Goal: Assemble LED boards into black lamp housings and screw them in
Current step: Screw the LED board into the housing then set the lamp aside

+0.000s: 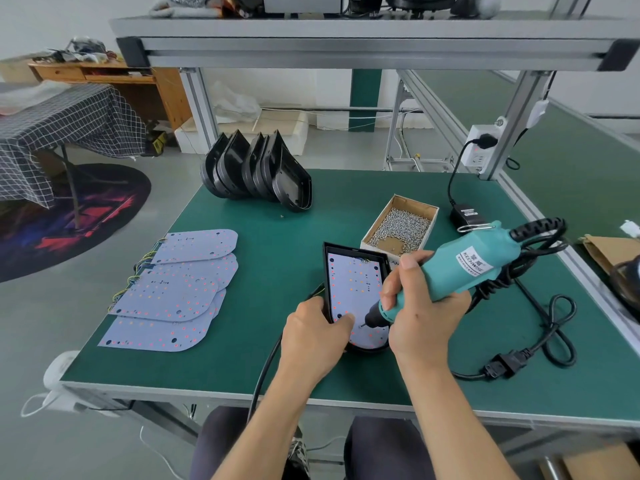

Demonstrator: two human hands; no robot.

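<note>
Two hands are seen close together over one black lamp housing (349, 299), which lies flat on the green table (270, 271) with an LED board (353, 289) seated inside it. The left hand (313, 336) is placed at the housing's 7 o'clock corner, its fingers curled over the rim and its thumb pressed onto the board. At the housing's 4 o'clock side the right hand (420, 306) is wrapped around a teal electric screwdriver (446, 275), whose bit is tilted down onto the board near its rounded lower end — just beside the left thumb. From the housing, spare LED boards (173, 289) are fanned out at 9 o'clock, well apart from both hands. A cluster of empty housings (258, 171) stands on edge at 11 o'clock, and a cardboard box of screws (400, 225) sits at 1 o'clock — just beyond the housing's far edge.
</note>
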